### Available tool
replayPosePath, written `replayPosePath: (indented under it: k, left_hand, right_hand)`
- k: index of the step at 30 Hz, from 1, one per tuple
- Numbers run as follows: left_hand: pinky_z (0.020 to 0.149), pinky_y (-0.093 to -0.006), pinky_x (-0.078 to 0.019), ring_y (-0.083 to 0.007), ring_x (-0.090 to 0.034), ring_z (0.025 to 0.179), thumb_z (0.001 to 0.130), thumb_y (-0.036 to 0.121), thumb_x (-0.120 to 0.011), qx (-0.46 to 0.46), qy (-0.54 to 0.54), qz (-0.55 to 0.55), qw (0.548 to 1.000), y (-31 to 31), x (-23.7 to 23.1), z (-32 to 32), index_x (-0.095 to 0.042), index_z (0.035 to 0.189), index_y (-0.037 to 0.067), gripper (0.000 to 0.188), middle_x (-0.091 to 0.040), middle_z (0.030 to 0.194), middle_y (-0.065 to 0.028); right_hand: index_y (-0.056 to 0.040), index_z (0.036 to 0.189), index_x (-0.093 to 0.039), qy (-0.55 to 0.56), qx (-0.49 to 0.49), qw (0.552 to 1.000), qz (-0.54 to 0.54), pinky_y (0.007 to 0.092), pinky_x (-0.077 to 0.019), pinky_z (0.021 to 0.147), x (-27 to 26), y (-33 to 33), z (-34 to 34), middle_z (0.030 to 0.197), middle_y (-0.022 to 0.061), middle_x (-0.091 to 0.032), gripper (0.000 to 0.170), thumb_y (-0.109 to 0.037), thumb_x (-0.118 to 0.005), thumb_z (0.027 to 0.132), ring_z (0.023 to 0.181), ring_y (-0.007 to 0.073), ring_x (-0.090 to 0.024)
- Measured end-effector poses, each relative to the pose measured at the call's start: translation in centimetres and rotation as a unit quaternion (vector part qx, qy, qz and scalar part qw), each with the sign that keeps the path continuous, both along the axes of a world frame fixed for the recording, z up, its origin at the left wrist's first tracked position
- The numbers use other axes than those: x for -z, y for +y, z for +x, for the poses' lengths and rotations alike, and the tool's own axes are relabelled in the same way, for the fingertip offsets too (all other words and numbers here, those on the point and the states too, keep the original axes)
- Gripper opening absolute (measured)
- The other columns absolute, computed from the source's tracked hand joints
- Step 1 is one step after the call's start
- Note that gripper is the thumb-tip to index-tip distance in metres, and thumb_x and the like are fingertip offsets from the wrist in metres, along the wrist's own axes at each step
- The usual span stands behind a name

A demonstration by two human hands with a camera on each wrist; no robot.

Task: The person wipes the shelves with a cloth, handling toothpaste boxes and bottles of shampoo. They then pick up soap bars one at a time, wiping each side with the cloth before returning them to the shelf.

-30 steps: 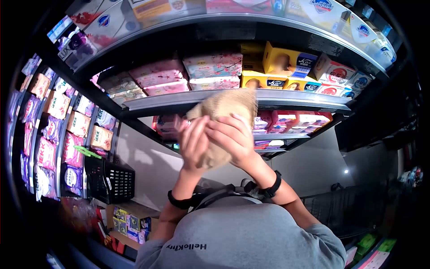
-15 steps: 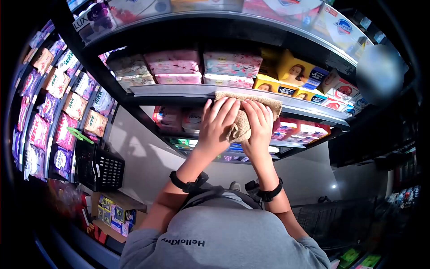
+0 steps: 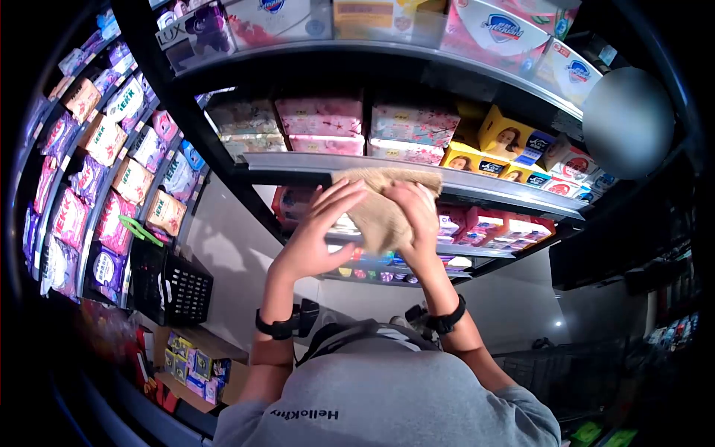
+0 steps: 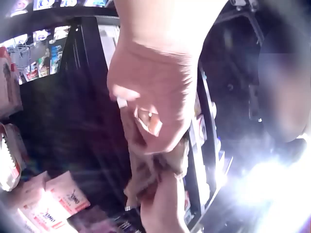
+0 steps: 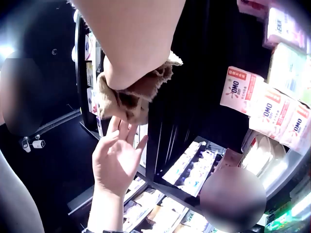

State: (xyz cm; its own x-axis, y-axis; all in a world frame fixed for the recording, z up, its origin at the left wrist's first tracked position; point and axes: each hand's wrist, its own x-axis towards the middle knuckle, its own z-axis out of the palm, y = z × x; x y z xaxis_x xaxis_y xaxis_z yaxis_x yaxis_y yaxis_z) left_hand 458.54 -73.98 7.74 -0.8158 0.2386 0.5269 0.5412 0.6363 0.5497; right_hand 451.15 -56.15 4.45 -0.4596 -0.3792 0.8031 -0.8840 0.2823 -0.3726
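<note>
In front of the shelf edge hangs a tan cloth (image 3: 380,216), folded and creased, with a ribbed, towel-like weave. My right hand (image 3: 419,220) grips its right side, fingers curled over the top. On the other side, my left hand (image 3: 316,235) has its fingertips at the cloth's upper left edge, the thumb held apart below. In the right wrist view the left palm (image 5: 116,162) shows bare, its fingers fairly straight and reaching up to the bunched cloth (image 5: 109,102). The left wrist view shows the cloth (image 4: 138,170) hanging below the left hand, partly hidden by it.
A metal shelf edge (image 3: 298,161) runs just behind the hands, with pink tissue packs (image 3: 320,119) and yellow boxes (image 3: 506,138) on it. Soap boxes (image 3: 491,33) stand higher up. To the left are a black basket (image 3: 190,289), an open carton (image 3: 233,380) and packed shelves.
The cloth was moving in both hands, then was bunched at the shelf edge with both hands on it. Now it hangs more spread out, and my left hand has loosened and drawn left.
</note>
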Motion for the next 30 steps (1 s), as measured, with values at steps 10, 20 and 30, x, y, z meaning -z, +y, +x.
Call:
replayPosePath:
  k: [10,20,30]
  left_hand:
    - [0.088,-0.0374,-0.0366,-0.0280,-0.049,0.095,0.070,0.006,-0.062,-0.198,0.248,-0.167,0.934,2.1,-1.4,-4.8,-0.056,0.096,0.002,0.027,-0.053,0.098,-0.0107]
    - [0.077,-0.0354,-0.0376,-0.0262,-0.050,0.082,0.070,0.002,-0.059,-0.197,0.237,-0.143,0.940,1.0,-2.0,-6.0,-0.055,0.080,0.003,0.010,-0.055,0.083,-0.0085]
    - [0.079,-0.0366,-0.0413,-0.0287,-0.052,0.089,0.066,0.007,-0.066,-0.160,0.353,-0.113,0.915,2.7,-5.9,-5.4,-0.058,0.087,0.002,0.023,-0.055,0.093,-0.0115]
  right_hand:
    - [-0.0010,0.119,-0.039,-0.436,-0.035,0.748,-0.500,0.0302,-0.0429,0.084,0.5,8.3,2.3,0.113,0.0100,-0.050,0.039,-0.005,-0.052,0.082,0.100,0.0181,-0.051]
    - [-0.0009,0.114,-0.042,-0.394,-0.013,0.757,-0.521,0.0292,-0.0434,0.082,1.2,8.8,4.0,0.107,0.0092,-0.051,0.033,-0.009,-0.050,0.084,0.095,0.0167,-0.053]
    - [-0.0012,0.118,-0.038,-0.411,-0.081,0.741,-0.525,0.0311,-0.0428,0.083,1.4,8.8,3.8,0.110,0.0101,-0.049,0.037,-0.017,-0.047,0.086,0.098,0.0183,-0.051]
